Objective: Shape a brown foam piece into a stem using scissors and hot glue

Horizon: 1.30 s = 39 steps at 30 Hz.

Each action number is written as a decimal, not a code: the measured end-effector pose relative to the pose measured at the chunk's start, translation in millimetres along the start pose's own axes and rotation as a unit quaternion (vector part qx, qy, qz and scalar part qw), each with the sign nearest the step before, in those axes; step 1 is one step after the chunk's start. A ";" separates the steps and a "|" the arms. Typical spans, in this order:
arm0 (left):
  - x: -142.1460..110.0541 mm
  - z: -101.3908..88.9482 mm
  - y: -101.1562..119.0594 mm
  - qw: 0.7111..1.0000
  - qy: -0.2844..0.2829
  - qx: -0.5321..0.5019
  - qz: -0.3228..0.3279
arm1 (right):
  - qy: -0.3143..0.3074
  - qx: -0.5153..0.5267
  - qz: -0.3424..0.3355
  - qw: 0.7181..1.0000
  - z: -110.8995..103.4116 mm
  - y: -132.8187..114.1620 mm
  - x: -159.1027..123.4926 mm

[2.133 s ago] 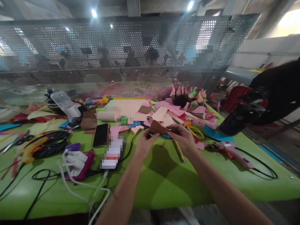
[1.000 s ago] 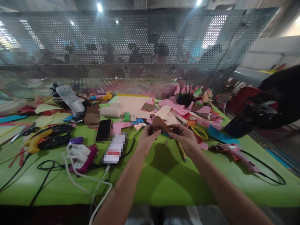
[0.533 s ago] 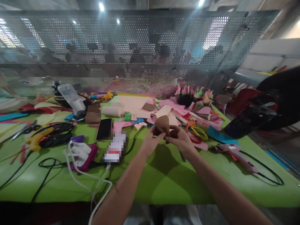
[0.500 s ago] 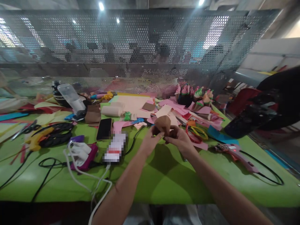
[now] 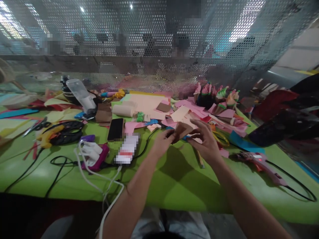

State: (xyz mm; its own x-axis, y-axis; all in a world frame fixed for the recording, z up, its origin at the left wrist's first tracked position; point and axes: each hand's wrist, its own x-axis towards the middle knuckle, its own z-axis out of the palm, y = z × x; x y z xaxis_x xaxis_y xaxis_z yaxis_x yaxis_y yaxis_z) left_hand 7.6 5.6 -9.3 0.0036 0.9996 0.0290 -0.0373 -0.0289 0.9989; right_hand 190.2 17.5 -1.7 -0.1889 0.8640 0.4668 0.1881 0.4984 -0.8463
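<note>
- The left hand point(image 5: 162, 143) pinched a folded brown paper point(image 5: 183, 130) above the green table point(image 5: 174, 192) — some of its fingertips were hard to make out.
- The right hand point(image 5: 206, 141) was spread at the paper's right side; whether it touched could not be told.
- That hand hid the upper end of a pencil point(image 5: 200, 161).
- Pixel blocks masked a white-screened phone point(image 5: 126, 150).

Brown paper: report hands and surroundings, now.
Left hand pinching curved brown paper. Right hand open beside it, contact unclear. Pencil lying near right hand.
</note>
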 end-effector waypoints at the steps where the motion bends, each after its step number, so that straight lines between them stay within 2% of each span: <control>1: -0.1 0.4 0.6 1.000 -0.008 0.010 0.004 | -0.002 -0.008 -0.007 1.000 0.1 -0.4 0.3; 7: -1.3 2.2 1.8 0.995 -0.002 0.083 0.048 | 0.016 -0.014 -0.012 1.000 3.0 0.2 1.8; 13: -4.2 6.2 3.8 0.997 -0.010 0.059 0.051 | 0.037 -0.011 0.014 0.999 5.2 0.2 2.3; 19: -9.0 11.6 3.7 0.998 -0.050 0.009 0.024 | 0.044 -0.011 0.023 0.999 5.7 1.4 3.1; 26: -9.2 14.0 1.2 0.998 -0.061 0.007 0.019 | 0.067 0.075 0.065 0.993 3.5 7.1 6.3; 31: -7.7 9.0 5.4 0.999 -0.037 0.026 0.016 | 0.079 0.179 0.108 0.975 1.1 1.0 9.8; 34: -6.5 7.1 4.6 0.998 -0.028 0.041 0.024 | 0.077 0.185 0.113 0.973 0.6 -3.7 10.8; 39: -5.6 6.1 1.4 0.996 -0.030 0.076 0.041 | 0.073 0.157 0.082 0.982 0.8 -3.5 11.1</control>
State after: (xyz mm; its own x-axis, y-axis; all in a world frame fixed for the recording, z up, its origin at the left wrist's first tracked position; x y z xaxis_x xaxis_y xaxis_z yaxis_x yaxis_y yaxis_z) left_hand 13.6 -0.1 -7.8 0.0672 0.9918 0.1082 0.1122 -0.1153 0.9870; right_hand 186.7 25.2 6.2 -0.0368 0.9431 0.3306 -0.1059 0.3252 -0.9397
